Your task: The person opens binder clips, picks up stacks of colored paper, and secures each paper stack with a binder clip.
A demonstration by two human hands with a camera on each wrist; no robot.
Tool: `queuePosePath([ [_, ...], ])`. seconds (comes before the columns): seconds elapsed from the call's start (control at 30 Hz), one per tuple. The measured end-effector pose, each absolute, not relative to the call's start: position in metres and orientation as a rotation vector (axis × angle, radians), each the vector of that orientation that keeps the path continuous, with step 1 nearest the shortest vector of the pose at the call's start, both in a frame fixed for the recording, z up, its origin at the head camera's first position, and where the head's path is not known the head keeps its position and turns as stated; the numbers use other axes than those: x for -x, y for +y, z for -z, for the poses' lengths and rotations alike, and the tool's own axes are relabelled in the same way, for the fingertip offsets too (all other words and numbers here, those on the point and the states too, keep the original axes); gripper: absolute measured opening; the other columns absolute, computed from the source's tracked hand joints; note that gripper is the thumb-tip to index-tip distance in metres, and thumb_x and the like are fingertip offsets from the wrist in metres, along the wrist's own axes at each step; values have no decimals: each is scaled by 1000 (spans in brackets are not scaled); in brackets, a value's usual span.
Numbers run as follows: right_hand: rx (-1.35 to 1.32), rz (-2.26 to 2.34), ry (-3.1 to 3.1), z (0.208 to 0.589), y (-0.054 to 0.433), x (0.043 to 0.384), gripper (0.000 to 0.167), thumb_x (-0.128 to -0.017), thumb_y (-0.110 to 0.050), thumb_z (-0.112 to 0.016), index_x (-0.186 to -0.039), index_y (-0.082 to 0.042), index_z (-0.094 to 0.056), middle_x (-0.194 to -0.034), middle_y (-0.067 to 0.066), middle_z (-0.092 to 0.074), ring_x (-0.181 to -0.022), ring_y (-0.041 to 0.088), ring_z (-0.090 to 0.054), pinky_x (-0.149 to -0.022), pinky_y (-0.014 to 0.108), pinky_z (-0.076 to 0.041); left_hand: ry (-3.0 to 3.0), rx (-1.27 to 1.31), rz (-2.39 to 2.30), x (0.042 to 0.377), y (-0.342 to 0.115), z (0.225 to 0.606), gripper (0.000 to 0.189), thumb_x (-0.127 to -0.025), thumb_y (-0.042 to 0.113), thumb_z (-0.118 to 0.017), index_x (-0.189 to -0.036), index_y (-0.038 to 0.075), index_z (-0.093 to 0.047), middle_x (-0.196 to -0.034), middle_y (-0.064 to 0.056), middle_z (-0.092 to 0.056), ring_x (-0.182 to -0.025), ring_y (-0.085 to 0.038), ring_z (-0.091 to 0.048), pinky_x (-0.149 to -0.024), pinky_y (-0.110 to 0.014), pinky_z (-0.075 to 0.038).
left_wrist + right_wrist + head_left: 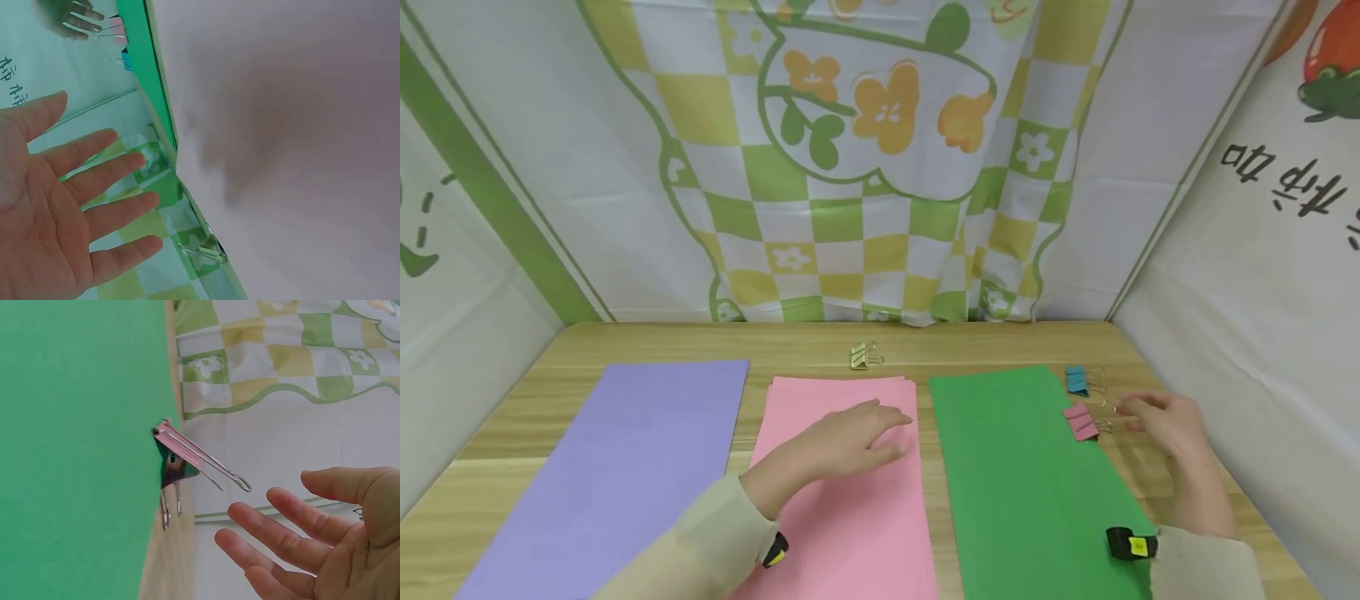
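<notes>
My left hand (853,437) hovers over a pink stack of paper (842,517); its fingers (119,212) are spread and hold nothing in the left wrist view. At the right, my right hand (1168,425) is held just beside a pink binder clip (1080,422). That clip sits at the right edge of the green paper (1022,492), its wire handles turned toward the hand. In the right wrist view, the fingers (287,544) are extended and a small gap separates them from the handles. A blue binder clip (1077,381) lies a little behind the pink one.
Purple paper (625,467) lies at the left of the wooden table (805,344). Behind the pink stack rests a pale yellow binder clip (859,357). A checkered, flowered cloth (865,242) hangs at the back, and white printed cloth (1262,275) bounds the right side.
</notes>
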State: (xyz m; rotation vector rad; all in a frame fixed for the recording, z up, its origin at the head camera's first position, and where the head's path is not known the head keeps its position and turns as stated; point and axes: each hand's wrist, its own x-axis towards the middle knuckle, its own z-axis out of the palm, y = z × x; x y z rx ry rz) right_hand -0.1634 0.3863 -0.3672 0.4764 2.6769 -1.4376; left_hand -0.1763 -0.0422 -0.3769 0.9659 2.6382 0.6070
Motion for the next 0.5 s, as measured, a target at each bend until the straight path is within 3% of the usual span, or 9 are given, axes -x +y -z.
queuePosePath([
  [0.13,-470,1436,2674,365,388,164,57,-103,-31,-50,-143,9,-43,-86,-26,-68,-75,-7,-62,-109,71,-26,2639,-949,-526,171,-52,379,53,-100,43,-55,-147,19,-49,-156,-7,-43,-149,-39,-29,-112,-67,-33],
  [0.23,-463,1424,2679,363,388,165,58,-104,-34,-47,-144,8,-42,-87,-28,-67,-76,-9,-62,-107,68,-32,2604,-933,-482,167,-59,380,61,-98,48,-57,-151,23,-43,-160,-5,-36,-152,-37,-23,-114,-70,-26],
  [0.5,-448,1376,2695,362,387,173,59,-105,-33,-44,-144,11,-40,-98,-13,-73,-77,-9,-63,-101,52,-45,2521,-867,-380,154,-73,383,78,-93,58,-59,-158,28,-27,-167,-2,-19,-155,-34,-7,-118,-71,-6],
])
